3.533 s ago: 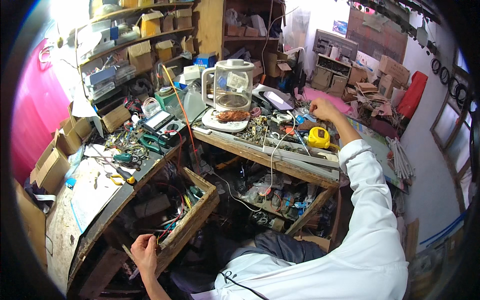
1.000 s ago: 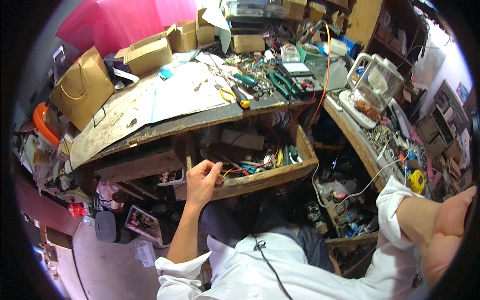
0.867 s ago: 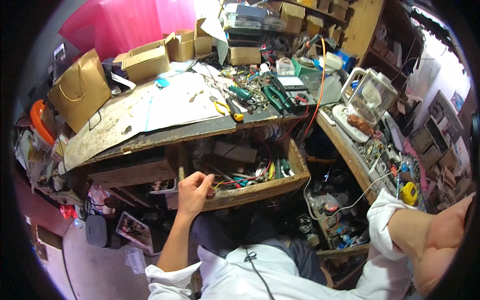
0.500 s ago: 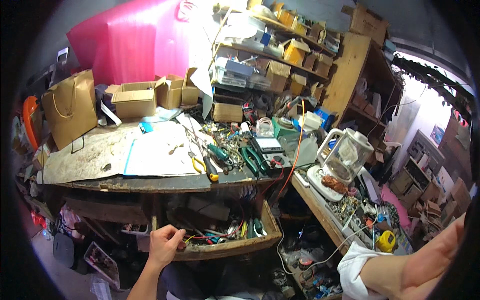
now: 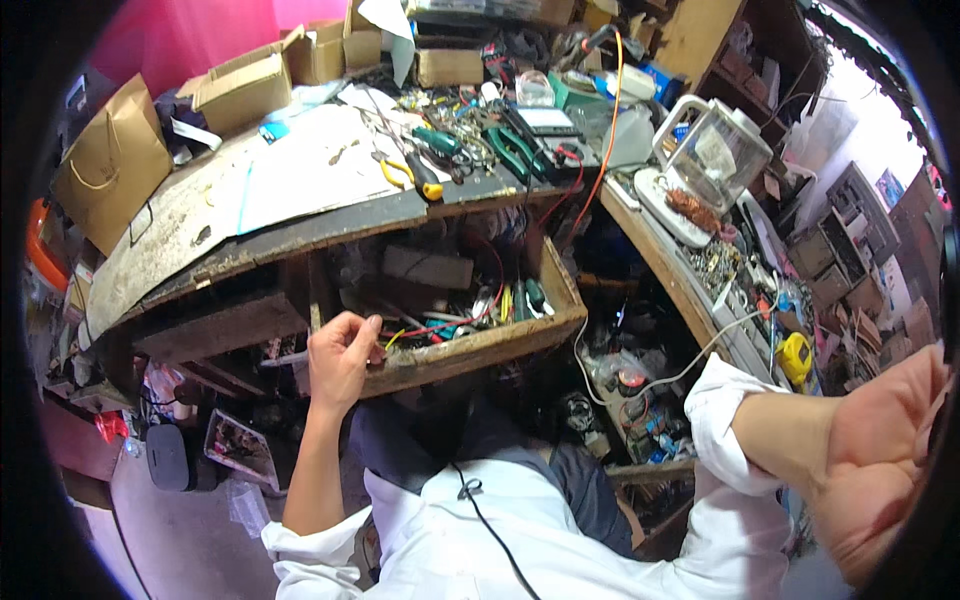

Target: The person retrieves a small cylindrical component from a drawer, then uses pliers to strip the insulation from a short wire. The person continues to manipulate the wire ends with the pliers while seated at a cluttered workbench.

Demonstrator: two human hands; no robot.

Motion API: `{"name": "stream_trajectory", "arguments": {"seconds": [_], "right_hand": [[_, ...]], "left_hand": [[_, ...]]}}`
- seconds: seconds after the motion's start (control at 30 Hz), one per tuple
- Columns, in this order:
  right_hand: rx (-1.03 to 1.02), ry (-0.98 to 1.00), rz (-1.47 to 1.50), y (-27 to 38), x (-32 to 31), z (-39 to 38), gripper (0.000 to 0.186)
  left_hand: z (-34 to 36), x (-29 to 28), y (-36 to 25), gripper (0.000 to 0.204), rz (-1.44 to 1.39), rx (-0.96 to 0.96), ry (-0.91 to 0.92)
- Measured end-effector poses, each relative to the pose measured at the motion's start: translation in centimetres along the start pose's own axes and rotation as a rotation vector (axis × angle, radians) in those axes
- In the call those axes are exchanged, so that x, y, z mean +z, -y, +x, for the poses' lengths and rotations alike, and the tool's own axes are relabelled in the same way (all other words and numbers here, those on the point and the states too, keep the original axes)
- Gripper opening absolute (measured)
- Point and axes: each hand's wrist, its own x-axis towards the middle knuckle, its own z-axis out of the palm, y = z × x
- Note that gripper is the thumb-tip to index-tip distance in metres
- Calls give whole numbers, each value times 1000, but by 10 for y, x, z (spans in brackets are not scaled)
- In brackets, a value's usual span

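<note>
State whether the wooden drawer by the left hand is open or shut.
Open: the wooden drawer juts out from under the bench, with a green-handled tool visible inside.

tools (image 5: 535, 293) in drawer (image 5: 475, 357), drawer beneath workbench (image 5: 375, 213), pliers (image 5: 506, 153) atop it, jug (image 5: 722, 165) at right

- Hard white light washes out the paper (image 5: 310, 170) on the counter (image 5: 365, 217).
- Bright glare up right, beyond the jug (image 5: 730, 150).
- Deep shadow in the drawer (image 5: 480, 355) and under it.
- Edges bow toward a black rim that clips the right hand (image 5: 875, 470).
</note>
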Motion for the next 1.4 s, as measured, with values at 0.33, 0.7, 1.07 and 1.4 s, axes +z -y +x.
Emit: {"name": "stream_trajectory", "arguments": {"seconds": [0.33,0.7,1.07,1.4], "right_hand": [[280,83,99,-18,53,-35,36],[771,1094,515,-25,189,-148,30],[860,482,387,-109,279,-167,17],[969,588,462,-101,314,-177,18]], "left_hand": [[10,-7,0,27,-122,-60,120],[6,5,-14,29,37,-51,75],[3,15,-14,28,286,299,40],[-1,14,-8,35,203,328,-33]]}}
